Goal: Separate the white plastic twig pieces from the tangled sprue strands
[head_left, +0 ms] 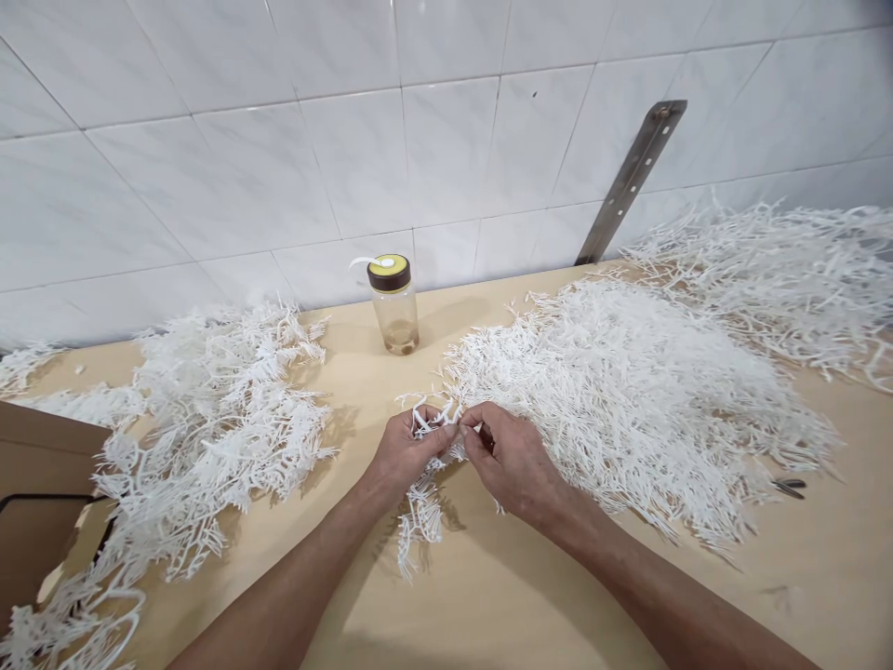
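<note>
My left hand (413,448) is closed around a white branched plastic sprig (422,516), thumb pressed on top. Its feathery lower end hangs toward the table, and thin curled stems stick out above the fingers. Beside it, my right hand (508,454) pinches at the sprig's edge near the left thumb tip; the exact bit between those fingertips is hidden. Just right of both hands spreads a large heap of fine white plastic sprigs (628,400). Another pile of branched white sprigs (230,419) lies to the left.
A clear bottle (397,316) with a yellow and dark lid stands behind my hands. Farther right lie more long white stems (788,270). A metal bracket (632,181) leans on the tiled wall (446,140). A brown box (42,493) sits at left; a small dark tool (790,488) pokes out at right.
</note>
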A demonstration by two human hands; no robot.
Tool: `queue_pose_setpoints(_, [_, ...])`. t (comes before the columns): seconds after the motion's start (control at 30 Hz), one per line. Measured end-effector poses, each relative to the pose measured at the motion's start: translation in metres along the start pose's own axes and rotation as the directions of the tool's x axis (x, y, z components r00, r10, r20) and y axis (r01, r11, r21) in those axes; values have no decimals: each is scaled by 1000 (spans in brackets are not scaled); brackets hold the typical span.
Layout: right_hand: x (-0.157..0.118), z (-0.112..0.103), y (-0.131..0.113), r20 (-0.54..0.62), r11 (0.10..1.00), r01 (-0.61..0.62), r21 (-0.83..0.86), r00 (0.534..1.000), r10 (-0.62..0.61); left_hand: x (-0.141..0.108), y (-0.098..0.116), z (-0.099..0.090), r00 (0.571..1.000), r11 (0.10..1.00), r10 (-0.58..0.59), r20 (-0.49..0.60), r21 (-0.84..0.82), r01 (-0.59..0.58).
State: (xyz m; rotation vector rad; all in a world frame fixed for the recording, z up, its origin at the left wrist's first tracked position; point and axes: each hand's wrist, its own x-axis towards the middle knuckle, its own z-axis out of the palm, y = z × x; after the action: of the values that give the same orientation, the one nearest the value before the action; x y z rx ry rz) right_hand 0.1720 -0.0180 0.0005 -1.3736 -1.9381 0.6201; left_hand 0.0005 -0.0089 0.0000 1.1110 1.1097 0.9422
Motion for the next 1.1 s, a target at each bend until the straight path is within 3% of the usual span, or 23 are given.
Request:
queue_pose_setpoints(0.2, [1,-3,-1,34,999,-11,31,999,9,-2,11,-2,993,977,-82,81,-192,97])
queue_pose_setpoints(0.5, [-1,-3,-3,38,999,-7,31,999,6,0,-1,0,999,997,46,-4,65,-46])
queue_pose_setpoints(0.77, [-2,3,-1,45,997,-14,-73,999,18,-5,-2,7,977,945,175,-126,300,-131])
queue_pose_setpoints(0.97, [-4,10,0,-38,966,131,-223,989,-143,-4,1,11,984,952,151,-96,281,-119])
queue_pose_setpoints(1.1, [1,-4,5,-67,969,36,-245,996,-54,-7,4,9,993,979,113,-43,177,-104])
